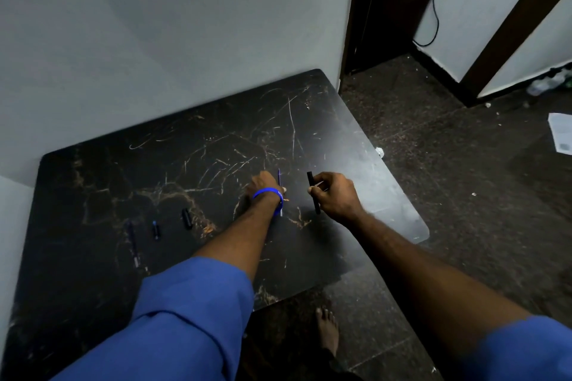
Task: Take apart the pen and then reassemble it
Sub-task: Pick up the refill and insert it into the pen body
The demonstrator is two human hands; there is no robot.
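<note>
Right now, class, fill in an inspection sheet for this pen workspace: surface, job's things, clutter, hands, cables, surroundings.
Surface: dark marbled table, scratched, set against a pale wall.
Job's things: black barrel in right hand; thin refill at left hand; three small pen parts lying on the table's left.
Clutter: white scrap at the table's right edge.
Hands: left hand closed on refill, blue wristband; right hand gripping barrel.
Cables: black cable hanging on the far wall.
Surroundings: dark floor with paper; bare foot beneath.

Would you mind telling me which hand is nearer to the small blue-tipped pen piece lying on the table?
Left. The left hand is right of and beyond the blue-tipped piece; the right hand, gripping the black barrel, is farther right.
</note>
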